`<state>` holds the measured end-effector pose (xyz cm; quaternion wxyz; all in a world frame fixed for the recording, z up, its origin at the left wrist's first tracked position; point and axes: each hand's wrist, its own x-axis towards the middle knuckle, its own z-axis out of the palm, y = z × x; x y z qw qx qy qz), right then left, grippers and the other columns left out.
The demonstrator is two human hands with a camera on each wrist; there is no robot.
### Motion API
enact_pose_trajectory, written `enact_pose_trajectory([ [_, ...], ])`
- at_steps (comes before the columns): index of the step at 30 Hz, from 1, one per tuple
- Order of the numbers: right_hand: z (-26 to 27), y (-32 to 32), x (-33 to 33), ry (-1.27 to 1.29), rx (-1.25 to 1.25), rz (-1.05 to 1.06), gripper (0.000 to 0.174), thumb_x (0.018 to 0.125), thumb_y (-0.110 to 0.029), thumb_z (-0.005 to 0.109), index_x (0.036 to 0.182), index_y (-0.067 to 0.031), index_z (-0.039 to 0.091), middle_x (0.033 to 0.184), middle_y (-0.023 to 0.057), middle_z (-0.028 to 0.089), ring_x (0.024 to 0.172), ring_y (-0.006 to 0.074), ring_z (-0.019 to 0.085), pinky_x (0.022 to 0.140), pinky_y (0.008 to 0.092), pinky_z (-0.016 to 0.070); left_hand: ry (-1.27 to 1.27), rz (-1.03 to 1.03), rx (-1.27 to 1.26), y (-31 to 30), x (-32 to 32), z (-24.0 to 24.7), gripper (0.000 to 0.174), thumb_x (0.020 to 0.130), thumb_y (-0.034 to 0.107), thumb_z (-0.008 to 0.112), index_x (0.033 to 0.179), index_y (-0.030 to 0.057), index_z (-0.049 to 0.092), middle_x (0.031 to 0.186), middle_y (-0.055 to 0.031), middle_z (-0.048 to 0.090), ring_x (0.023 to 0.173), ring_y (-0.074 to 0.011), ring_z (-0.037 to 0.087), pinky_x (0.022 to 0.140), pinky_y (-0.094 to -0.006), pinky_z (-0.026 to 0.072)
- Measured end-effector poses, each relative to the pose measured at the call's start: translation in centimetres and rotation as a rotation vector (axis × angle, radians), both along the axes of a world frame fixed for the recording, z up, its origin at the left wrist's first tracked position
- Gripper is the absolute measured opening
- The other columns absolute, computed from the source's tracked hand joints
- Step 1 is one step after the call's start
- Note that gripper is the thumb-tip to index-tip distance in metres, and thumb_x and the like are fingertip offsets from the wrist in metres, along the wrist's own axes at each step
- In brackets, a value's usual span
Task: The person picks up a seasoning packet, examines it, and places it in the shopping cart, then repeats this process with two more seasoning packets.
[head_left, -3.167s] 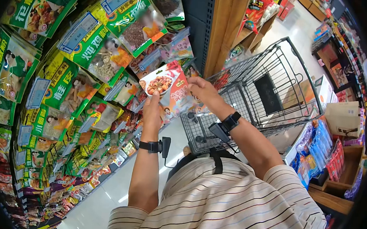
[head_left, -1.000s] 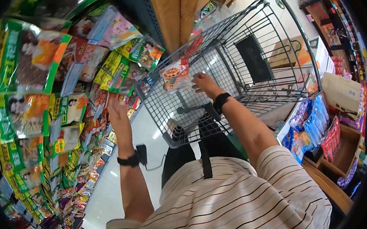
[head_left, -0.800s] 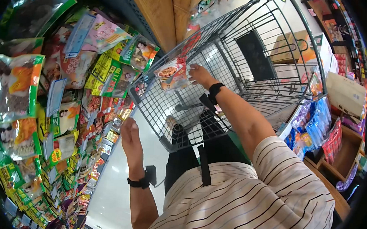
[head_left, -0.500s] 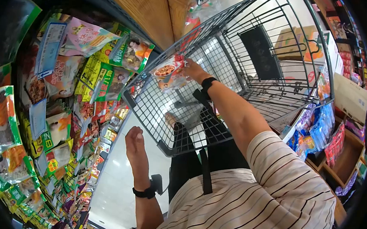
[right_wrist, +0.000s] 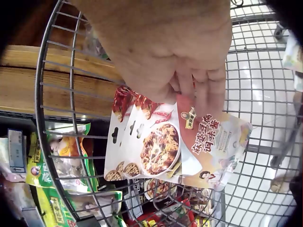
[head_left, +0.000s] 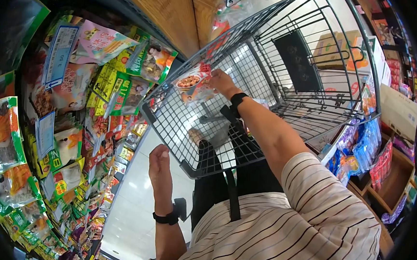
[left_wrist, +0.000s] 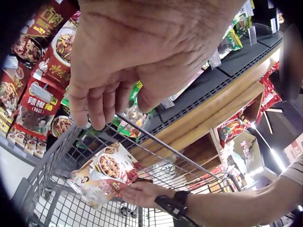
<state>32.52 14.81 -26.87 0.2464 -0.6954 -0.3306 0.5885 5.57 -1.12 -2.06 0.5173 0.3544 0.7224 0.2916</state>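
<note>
Red-and-white mapo tofu sauce packets (head_left: pixel 190 89) stand fanned and overlapping inside the grey wire shopping cart (head_left: pixel 186 167), at its near-left corner. My right hand (head_left: pixel 224 83) reaches into the cart and holds their edge. In the right wrist view its fingers (right_wrist: pixel 208 92) lie over the red top of the front packet (right_wrist: pixel 201 161), a bowl of food printed on it. My left hand (head_left: pixel 159 164) hangs outside the cart's near corner, holding nothing. In the left wrist view, its relaxed fingers (left_wrist: pixel 96 106) droop above the cart's rim.
A shelf rack of hanging spice bags (head_left: pixel 119 92) with price tags runs along the left. A wooden post (head_left: pixel 177 16) stands beyond the cart. Cartons (head_left: pixel 339 52) and a wooden bin (head_left: pixel 390 186) with bagged goods sit at the right.
Both hands held the packet before the shelf; it is now in the cart. The left hand has let go and come down. The right hand, lately apart from the packets, has moved onto their edge.
</note>
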Motion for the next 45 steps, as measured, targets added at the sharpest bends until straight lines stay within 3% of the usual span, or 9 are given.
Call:
enact_pose_trajectory([
  [7, -0.3, -1.6, -1.2, -0.087, 0.105, 0.100, 0.026, 0.083, -0.025, 0.069, 0.100, -0.0054, 0.068, 0.082, 0.0148, 0.070, 0.076, 0.0285, 0.069, 0.070, 0.0386, 0.0533, 0.002, -0.026, -0.026, -0.9, -0.5, 0.5, 0.027, 0.102, 0.019, 0.055, 0.122, 0.0028, 0.058, 0.116, -0.0057, 0.062, 0.110, -0.0152, 0.057, 0.097, -0.0291, 0.0437],
  [11, 1.3, -3.7, -2.3, -0.095, 0.196, 0.232, 0.018, 0.088, -0.019, 0.065, 0.096, -0.0025, 0.067, 0.079, 0.0103, 0.068, 0.069, 0.0200, 0.067, 0.062, 0.0334, 0.0523, -0.010, -0.070, 0.017, -1.7, -1.3, -0.4, 0.026, 0.102, 0.019, 0.055, 0.121, 0.0026, 0.060, 0.111, -0.0053, 0.065, 0.105, -0.0130, 0.058, 0.094, -0.0273, 0.0452],
  [21, 28.2, -8.0, -4.6, 0.316, 0.216, 0.209, 0.017, 0.092, -0.014, 0.056, 0.101, 0.0005, 0.061, 0.079, 0.0062, 0.065, 0.066, 0.0145, 0.066, 0.062, 0.0310, 0.0565, -0.229, -0.257, 0.112, 0.0, -1.6, 3.5, 0.060, 0.097, 0.027, 0.064, 0.144, -0.0019, 0.040, 0.142, -0.0218, 0.051, 0.128, -0.0272, 0.053, 0.109, -0.0373, 0.0392],
  [28, 36.9, -11.0, -8.7, 0.463, 0.446, 0.137, 0.024, 0.092, -0.015, 0.057, 0.106, 0.0039, 0.060, 0.088, 0.0098, 0.069, 0.075, 0.0171, 0.069, 0.067, 0.0307, 0.0592, 0.170, -0.564, 0.484, -0.2, 1.1, 9.6, 0.089, 0.083, 0.035, 0.078, 0.148, -0.0049, 0.032, 0.143, -0.0283, 0.044, 0.136, -0.0395, 0.043, 0.109, -0.0422, 0.0389],
  [33, 39.8, -12.8, -12.7, 0.509, 0.511, 0.146, 0.032, 0.096, -0.010, 0.054, 0.126, 0.0011, 0.056, 0.097, 0.0043, 0.066, 0.082, 0.0118, 0.065, 0.075, 0.0282, 0.0558, 0.256, -0.470, 0.797, 0.1, -1.1, 7.5, 0.040, 0.099, 0.017, 0.057, 0.133, -0.0029, 0.053, 0.126, -0.0298, 0.057, 0.118, -0.0434, 0.056, 0.098, -0.0457, 0.0465],
  [36, 41.1, -13.6, -14.0, 0.547, 0.597, 0.225, 0.027, 0.098, -0.013, 0.057, 0.121, 0.0009, 0.057, 0.098, 0.0049, 0.066, 0.086, 0.0124, 0.066, 0.077, 0.0287, 0.0553, 0.071, -0.298, 0.660, -0.2, -2.3, 7.2, 0.031, 0.103, 0.020, 0.053, 0.118, -0.0047, 0.062, 0.110, -0.0222, 0.066, 0.102, -0.0327, 0.065, 0.089, -0.0396, 0.0503],
  [37, 40.8, -13.5, -14.1, 0.560, 0.587, 0.283, 0.021, 0.099, -0.016, 0.058, 0.113, 0.0002, 0.058, 0.098, 0.0057, 0.066, 0.089, 0.0134, 0.067, 0.078, 0.0288, 0.0549, -0.273, -0.168, 0.508, -0.5, -2.6, 7.9, 0.033, 0.104, 0.027, 0.052, 0.109, -0.0026, 0.066, 0.097, -0.0092, 0.069, 0.089, -0.0167, 0.064, 0.081, -0.0312, 0.0507],
  [40, 42.6, -14.0, -13.3, 0.492, 0.768, 0.125, 0.020, 0.098, -0.021, 0.062, 0.104, -0.0020, 0.059, 0.094, 0.0049, 0.065, 0.085, 0.0085, 0.063, 0.073, 0.0256, 0.0528, -0.437, -0.132, 0.366, -0.5, -4.5, 10.2, 0.036, 0.105, 0.034, 0.052, 0.107, 0.0009, 0.067, 0.099, -0.0014, 0.066, 0.087, -0.0070, 0.058, 0.080, -0.0266, 0.0491],
  [45, 41.9, -13.3, -10.3, 0.386, 0.771, 0.018, 0.021, 0.098, -0.020, 0.062, 0.109, -0.0020, 0.058, 0.098, 0.0035, 0.063, 0.090, 0.0097, 0.061, 0.077, 0.0256, 0.0507, -0.683, -0.039, 0.366, -0.6, -7.0, 10.7, 0.033, 0.102, 0.033, 0.057, 0.111, 0.0028, 0.066, 0.106, -0.0018, 0.067, 0.094, -0.0104, 0.062, 0.085, -0.0295, 0.0507],
])
